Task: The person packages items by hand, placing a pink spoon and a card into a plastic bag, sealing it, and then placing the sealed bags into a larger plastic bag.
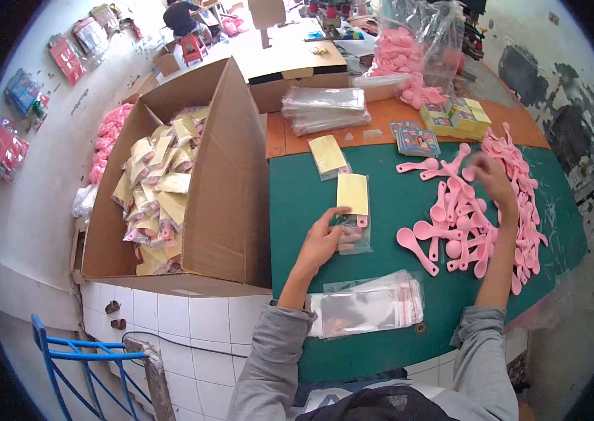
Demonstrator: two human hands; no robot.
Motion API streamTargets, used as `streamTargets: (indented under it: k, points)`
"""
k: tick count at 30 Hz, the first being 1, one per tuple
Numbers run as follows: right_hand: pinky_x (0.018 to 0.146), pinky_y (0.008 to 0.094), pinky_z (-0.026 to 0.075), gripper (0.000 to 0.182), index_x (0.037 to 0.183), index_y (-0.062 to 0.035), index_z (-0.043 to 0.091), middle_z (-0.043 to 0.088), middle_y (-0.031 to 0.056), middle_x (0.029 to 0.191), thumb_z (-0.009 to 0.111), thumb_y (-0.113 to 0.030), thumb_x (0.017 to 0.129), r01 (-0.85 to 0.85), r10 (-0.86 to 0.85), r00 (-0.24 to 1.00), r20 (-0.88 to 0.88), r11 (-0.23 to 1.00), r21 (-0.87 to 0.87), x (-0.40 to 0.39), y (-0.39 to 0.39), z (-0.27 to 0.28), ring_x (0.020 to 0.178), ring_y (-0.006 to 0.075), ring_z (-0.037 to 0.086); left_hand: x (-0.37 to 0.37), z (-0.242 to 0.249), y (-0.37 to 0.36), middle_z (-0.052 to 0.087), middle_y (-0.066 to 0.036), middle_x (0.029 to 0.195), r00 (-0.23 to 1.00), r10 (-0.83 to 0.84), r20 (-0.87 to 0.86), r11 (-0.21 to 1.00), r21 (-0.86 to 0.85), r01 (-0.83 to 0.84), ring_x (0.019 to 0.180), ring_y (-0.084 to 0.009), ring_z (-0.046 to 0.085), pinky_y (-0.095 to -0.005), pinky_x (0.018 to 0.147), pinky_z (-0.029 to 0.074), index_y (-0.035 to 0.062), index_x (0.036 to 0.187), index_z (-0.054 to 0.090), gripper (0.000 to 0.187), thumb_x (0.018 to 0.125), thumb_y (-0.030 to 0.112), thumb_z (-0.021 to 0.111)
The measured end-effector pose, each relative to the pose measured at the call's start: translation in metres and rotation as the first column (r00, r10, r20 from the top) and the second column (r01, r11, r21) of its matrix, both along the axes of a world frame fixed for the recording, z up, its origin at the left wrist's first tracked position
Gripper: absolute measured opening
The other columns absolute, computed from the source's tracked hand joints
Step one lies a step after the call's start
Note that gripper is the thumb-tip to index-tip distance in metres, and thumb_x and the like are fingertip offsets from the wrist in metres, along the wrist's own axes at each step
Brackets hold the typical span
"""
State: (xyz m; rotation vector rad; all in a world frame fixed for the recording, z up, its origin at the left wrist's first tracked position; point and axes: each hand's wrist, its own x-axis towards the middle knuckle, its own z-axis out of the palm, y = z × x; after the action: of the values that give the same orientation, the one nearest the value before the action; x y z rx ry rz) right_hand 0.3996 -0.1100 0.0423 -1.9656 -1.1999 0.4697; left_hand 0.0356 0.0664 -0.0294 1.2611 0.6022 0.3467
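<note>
My left hand (325, 237) grips a clear plastic bag (363, 244) on the green tabletop, its index finger lying at the lower edge of a yellow card (352, 194). A pink handle end (361, 221) shows below that card. Just above lies another bagged yellow card (326, 154). My right hand (491, 179) reaches over the right side, fingers bent down beside a pink spoon (468, 172); blur hides whether they hold one. Loose pink spoons (453, 210) lie spread below it, and a denser heap (522, 203) runs along its right. Flat clear bags (364, 309) are stacked near my left forearm.
A large cardboard box (223, 189) of packed yellow-card bags (160, 189) stands left of the table. Printed cards (415, 139), yellow card stacks (457, 121), plastic sleeves (325, 109) and a bag of pink spoons (399, 52) lie at the back. A person (183, 19) sits far off.
</note>
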Motion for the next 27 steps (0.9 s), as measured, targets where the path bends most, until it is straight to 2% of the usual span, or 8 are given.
streamTargets:
  k: [5, 7, 9, 12, 15, 18, 22, 27]
  points:
    - [0.102, 0.0394, 0.032, 0.059, 0.122, -0.0028, 0.045, 0.044, 0.0206, 0.126, 0.068, -0.019, 0.07, 0.465, -0.287, 0.72, 0.632, 0.876, -0.132, -0.017, 0.003, 0.001, 0.118, 0.0331, 0.042, 0.013, 0.001, -0.007, 0.064, -0.005, 0.098, 0.999, 0.051, 0.018, 0.998, -0.023, -0.051, 0.08, -0.0085, 0.059, -0.0215, 0.067, 0.047, 0.0022, 0.105, 0.06, 0.028, 0.087, 0.003, 0.038]
    - [0.103, 0.041, 0.03, 0.066, 0.123, -0.0037, 0.042, 0.042, 0.02, 0.123, 0.072, -0.014, 0.065, -0.034, 0.061, 0.834, 0.549, 0.998, -0.059, -0.078, 0.032, -0.006, 0.118, 0.0341, 0.041, 0.011, 0.003, -0.01, 0.062, -0.003, 0.094, 0.997, 0.054, 0.055, 0.998, -0.038, -0.052, 0.075, -0.0065, 0.055, -0.02, 0.066, 0.045, 0.0027, 0.104, 0.059, 0.026, 0.088, 0.004, 0.039]
    - [0.099, 0.0423, 0.034, 0.067, 0.12, -0.0053, 0.044, 0.041, 0.0182, 0.118, 0.075, -0.008, 0.061, -0.445, 0.366, 0.809, 0.459, 0.893, 0.072, -0.15, 0.063, -0.008, 0.116, 0.0328, 0.043, 0.006, 0.003, -0.009, 0.061, -0.002, 0.093, 0.993, 0.077, 0.084, 0.995, -0.064, -0.072, 0.079, -0.0072, 0.055, -0.0206, 0.069, 0.045, 0.0027, 0.105, 0.058, 0.026, 0.089, 0.005, 0.038]
    - [0.084, 0.0406, 0.044, 0.042, 0.097, -0.0056, 0.052, 0.048, 0.0127, 0.101, 0.074, -0.003, 0.061, -0.37, 0.29, 0.9, 0.326, 0.904, 0.216, -0.195, 0.08, -0.031, 0.092, 0.0306, 0.055, -0.001, -0.001, -0.005, 0.061, -0.005, 0.099, 0.989, 0.108, 0.104, 0.989, -0.109, -0.097, 0.089, -0.0113, 0.06, -0.0237, 0.078, 0.049, 0.0021, 0.106, 0.056, 0.024, 0.091, 0.006, 0.037]
    - [0.077, 0.0322, 0.048, 0.029, 0.091, -0.0031, 0.053, 0.046, 0.0112, 0.101, 0.07, 0.001, 0.068, -0.416, 0.366, 0.898, 0.242, 0.885, 0.207, -0.186, 0.082, -0.046, 0.094, 0.0207, 0.055, -0.005, 0.014, -0.002, 0.059, -0.007, 0.103, 0.982, 0.126, 0.141, 0.971, -0.218, -0.093, 0.089, -0.0126, 0.059, -0.0245, 0.078, 0.049, 0.003, 0.109, 0.052, 0.023, 0.092, 0.006, 0.036]
    - [0.072, 0.0285, 0.048, 0.014, 0.084, -0.0022, 0.055, 0.048, 0.0077, 0.098, 0.065, 0.001, 0.075, -0.349, 0.347, 0.937, 0.049, 0.916, 0.195, -0.183, 0.073, -0.037, 0.085, 0.0167, 0.055, -0.005, 0.012, 0.002, 0.057, -0.008, 0.102, 0.987, 0.137, 0.079, 0.99, -0.04, -0.134, 0.09, -0.0133, 0.058, -0.0248, 0.078, 0.05, 0.0051, 0.109, 0.05, 0.022, 0.091, 0.003, 0.038]
    - [0.07, 0.028, 0.048, 0.014, 0.087, -0.0036, 0.056, 0.049, 0.0067, 0.096, 0.066, -0.008, 0.079, -0.346, 0.384, 0.915, -0.124, 0.904, 0.252, -0.179, 0.07, -0.049, 0.079, 0.0145, 0.056, -0.001, 0.013, -0.004, 0.055, -0.01, 0.093, 0.999, 0.031, 0.022, 0.808, 0.587, -0.039, 0.086, -0.0179, 0.062, -0.0273, 0.064, 0.052, 0.0046, 0.105, 0.05, 0.022, 0.084, 0.0, 0.054]
    - [0.073, 0.0258, 0.05, 0.012, 0.089, -0.0025, 0.054, 0.05, 0.0043, 0.094, 0.062, -0.011, 0.085, -0.378, 0.43, 0.883, -0.187, 0.889, 0.259, -0.171, 0.074, -0.064, 0.08, 0.0116, 0.056, -0.003, 0.015, -0.002, 0.053, -0.007, 0.088, 0.989, 0.099, -0.114, 0.788, 0.616, -0.008, 0.075, -0.0145, 0.058, -0.0247, 0.061, 0.053, 0.0019, 0.091, 0.057, 0.013, 0.083, 0.01, 0.063]
